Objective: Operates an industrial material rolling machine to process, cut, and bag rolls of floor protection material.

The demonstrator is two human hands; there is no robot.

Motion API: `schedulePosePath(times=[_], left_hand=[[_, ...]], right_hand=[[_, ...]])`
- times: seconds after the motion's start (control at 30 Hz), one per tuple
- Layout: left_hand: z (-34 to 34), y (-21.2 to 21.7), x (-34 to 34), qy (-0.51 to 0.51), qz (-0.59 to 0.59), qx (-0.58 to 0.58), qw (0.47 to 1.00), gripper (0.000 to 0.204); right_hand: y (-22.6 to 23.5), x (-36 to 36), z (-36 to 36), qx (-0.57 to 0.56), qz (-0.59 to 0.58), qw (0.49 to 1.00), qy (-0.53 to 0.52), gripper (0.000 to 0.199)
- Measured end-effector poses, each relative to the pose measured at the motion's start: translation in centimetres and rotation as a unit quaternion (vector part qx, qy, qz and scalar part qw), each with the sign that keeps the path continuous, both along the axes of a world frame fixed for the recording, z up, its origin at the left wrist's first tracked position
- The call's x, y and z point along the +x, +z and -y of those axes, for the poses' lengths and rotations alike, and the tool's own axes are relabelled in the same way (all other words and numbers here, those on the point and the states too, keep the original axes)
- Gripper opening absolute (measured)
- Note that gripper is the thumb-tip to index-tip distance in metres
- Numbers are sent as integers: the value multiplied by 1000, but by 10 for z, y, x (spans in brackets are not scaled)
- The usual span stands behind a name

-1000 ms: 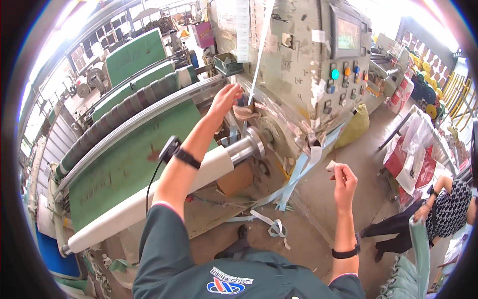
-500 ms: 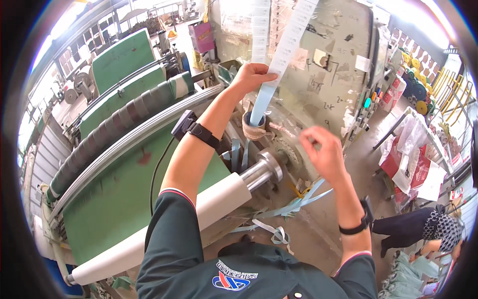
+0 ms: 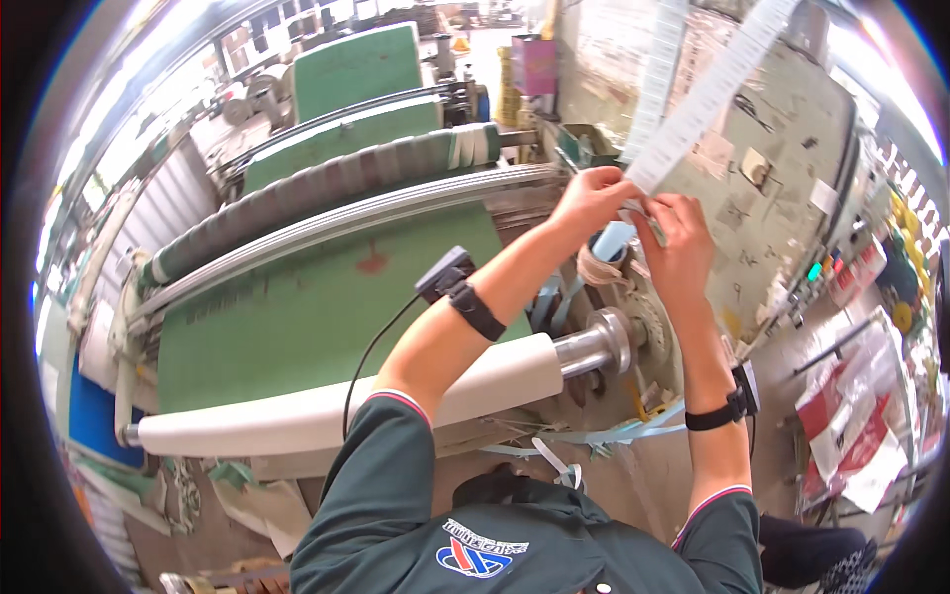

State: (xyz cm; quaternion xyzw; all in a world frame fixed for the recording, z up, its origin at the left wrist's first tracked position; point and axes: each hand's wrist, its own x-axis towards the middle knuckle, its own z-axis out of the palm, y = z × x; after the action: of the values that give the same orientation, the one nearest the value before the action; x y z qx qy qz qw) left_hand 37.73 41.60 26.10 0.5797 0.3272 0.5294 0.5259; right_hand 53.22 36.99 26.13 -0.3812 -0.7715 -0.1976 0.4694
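A long white strip of printed labels (image 3: 708,99) hangs down from the upper right over the machine's side panel. My left hand (image 3: 597,201) is closed, pinching the strip near its lower end. Close beside it, my right hand (image 3: 679,243) has its thumb and fingers together at that same end; the fingers partly hide what they grip. Below both hands, a light blue strip (image 3: 614,241) stands in the mouth of a cup wrapped in cord (image 3: 600,268).
A white roller (image 3: 465,391) with a metal end crosses in front of a green machine bed (image 3: 327,287). Light blue ribbons (image 3: 633,433) trail over the floor. A second label strip (image 3: 656,79) hangs behind. At right stands a rack with red and white plastic (image 3: 851,416).
My right hand has come up and left to meet my left hand at the strip's lower end. The view has shifted, so the machine appears farther right.
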Motion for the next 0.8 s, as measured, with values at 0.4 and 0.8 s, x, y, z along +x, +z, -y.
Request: schedulePosePath(times=[0.4, 0.8], left_hand=[[42, -8, -17, 88, -14, -32, 996, 32], [247, -168, 3, -239, -110, -188, 946, 28]], right_hand=[[-21, -22, 62, 55, 34, 990, 128, 11], [-374, 136, 326, -614, -195, 697, -316, 59]])
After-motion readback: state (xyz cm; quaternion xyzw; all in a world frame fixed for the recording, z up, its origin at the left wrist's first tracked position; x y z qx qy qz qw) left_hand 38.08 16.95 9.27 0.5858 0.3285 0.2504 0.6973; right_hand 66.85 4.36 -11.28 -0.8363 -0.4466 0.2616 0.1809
